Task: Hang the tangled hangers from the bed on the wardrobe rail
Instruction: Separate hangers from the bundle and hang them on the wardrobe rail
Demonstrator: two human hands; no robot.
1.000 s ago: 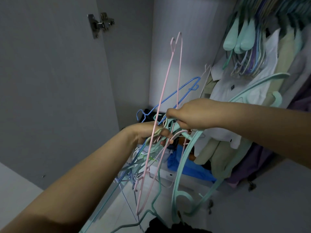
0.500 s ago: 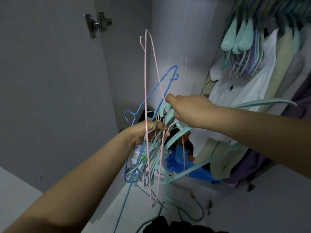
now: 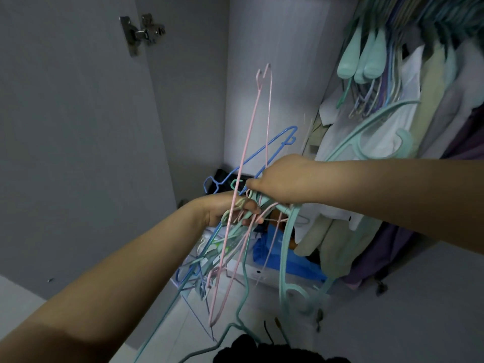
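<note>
I hold a tangled bundle of thin hangers (image 3: 230, 247) in front of the open wardrobe. My left hand (image 3: 230, 209) grips the bundle by its hooks from below. My right hand (image 3: 282, 183) grips a thick mint plastic hanger (image 3: 284, 258) near its neck, just above the left hand. A pink wire hanger (image 3: 251, 153) sticks up out of the bundle, and a blue wire hanger (image 3: 272, 145) points up to the right. The wardrobe rail itself is hidden above the hanging clothes.
Mint hangers (image 3: 361, 56) and clothes, among them a white shirt (image 3: 387, 142), hang at the upper right. The wardrobe door with its metal hinge (image 3: 141, 32) stands at the left. A blue bag (image 3: 296, 260) and a white box (image 3: 251, 273) lie on the wardrobe floor.
The pink and blue hangers have swung to the right and tilted. The mint hanger has turned so that it hangs down from my right hand. Both hands stay close together on the bundle.
</note>
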